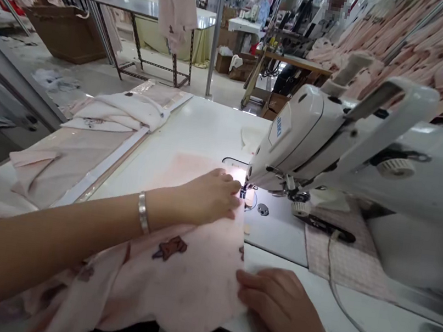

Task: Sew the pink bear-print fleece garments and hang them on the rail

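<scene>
A pink fabric piece [197, 273] with a printed brown star figure lies over the front of the white sewing table and hangs off its near edge. My left hand [212, 198], with a silver bracelet at the wrist, rests palm down on this fabric, its fingers lying on it just left of the presser foot [243, 191]. Lower right, my right hand [277, 296] pinches the fabric's right edge between thumb and fingers. The white sewing machine [294, 127] stands over the cloth, its lamp lighting the needle area.
Folded pink and white garment pieces [125, 110] lie on the table's left side. A cord [335, 294] crosses the tabletop at right, near a pink checked cloth [350, 252]. Behind are a metal pole [215, 37], a brown bin [66, 34], hanging garments and a person [330, 21].
</scene>
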The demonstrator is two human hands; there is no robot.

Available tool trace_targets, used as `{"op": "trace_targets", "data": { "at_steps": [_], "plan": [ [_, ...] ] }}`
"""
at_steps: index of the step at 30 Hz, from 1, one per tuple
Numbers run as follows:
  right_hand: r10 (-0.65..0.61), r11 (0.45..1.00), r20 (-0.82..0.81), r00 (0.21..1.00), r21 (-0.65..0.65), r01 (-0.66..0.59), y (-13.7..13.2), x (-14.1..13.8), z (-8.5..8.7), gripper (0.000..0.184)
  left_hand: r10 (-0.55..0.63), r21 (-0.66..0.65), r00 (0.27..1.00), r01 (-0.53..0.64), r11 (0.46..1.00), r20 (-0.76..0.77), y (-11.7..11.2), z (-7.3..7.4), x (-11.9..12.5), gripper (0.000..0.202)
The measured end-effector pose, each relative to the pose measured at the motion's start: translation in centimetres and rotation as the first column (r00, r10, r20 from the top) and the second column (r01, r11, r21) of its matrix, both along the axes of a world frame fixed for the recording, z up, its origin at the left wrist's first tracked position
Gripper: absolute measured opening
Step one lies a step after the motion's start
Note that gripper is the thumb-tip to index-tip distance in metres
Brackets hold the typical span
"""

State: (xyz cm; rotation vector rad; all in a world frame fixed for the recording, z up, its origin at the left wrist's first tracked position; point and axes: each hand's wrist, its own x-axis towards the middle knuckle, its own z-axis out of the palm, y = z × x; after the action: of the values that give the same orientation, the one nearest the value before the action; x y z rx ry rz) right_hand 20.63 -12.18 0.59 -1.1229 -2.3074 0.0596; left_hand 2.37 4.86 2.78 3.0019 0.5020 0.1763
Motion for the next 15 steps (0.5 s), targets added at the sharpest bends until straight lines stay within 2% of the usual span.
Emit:
{"op": "trace_targets", "data": {
  "at_steps": [3, 5, 6, 8, 10, 11, 13, 15],
  "plan": [
    [0.039, 0.999, -0.002, 0.999, -0.035, -0.039, 0.0, -0.1, -0.2, 0.020, 0.129, -0.218, 0.992, -0.124, 0.968, 0.008, -4.0, 2.2, -0.4, 0.020],
    [0.029, 0.998, -0.037, 0.999, -0.049, -0.030, 0.0, -0.2, -0.1, 0.018, 0.194, -0.329, 0.979, -0.162, 0.930, 0.066, -7.6, 3.1, -0.6, 0.029],
    [0.015, 0.999, -0.078, 0.997, -0.050, -0.019, 0.0, -0.4, 0.1, 0.017, 0.211, -0.320, 0.972, -0.170, 0.932, 0.099, -9.3, 3.2, -0.7, 0.039],
    [-0.014, 0.999, -0.217, 0.976, -0.038, 0.005, 0.1, -0.8, 0.7, 0.017, 0.215, -0.197, 0.967, -0.187, 0.963, 0.133, -11.6, 3.0, -0.7, 0.047],
    [-0.014, 1.000, -0.338, 0.941, -0.009, 0.011, 0.1, -1.2, 1.2, 0.018, 0.184, -0.065, 0.976, -0.177, 0.982, 0.113, -12.3, 2.3, -0.9, 0.040],
    [-0.004, 1.000, -0.347, 0.938, 0.005, 0.006, 0.0, -1.4, 1.3, 0.017, 0.155, -0.040, 0.983, -0.152, 0.988, 0.095, -12.3, 2.0, -1.2, 0.035],
    [0.011, 1.000, -0.246, 0.969, 0.030, -0.004, -0.4, -1.3, 1.2, 0.014, 0.081, -0.050, 0.995, -0.078, 0.996, 0.061, -11.8, 1.6, -1.9, 0.026],
    [-0.001, 0.999, -0.065, 0.998, 0.042, 0.004, -0.9, -0.9, 0.8, 0.012, 0.042, -0.074, 0.997, -0.037, 0.997, 0.062, -11.3, 1.5, -2.8, 0.034]
  ]
}}
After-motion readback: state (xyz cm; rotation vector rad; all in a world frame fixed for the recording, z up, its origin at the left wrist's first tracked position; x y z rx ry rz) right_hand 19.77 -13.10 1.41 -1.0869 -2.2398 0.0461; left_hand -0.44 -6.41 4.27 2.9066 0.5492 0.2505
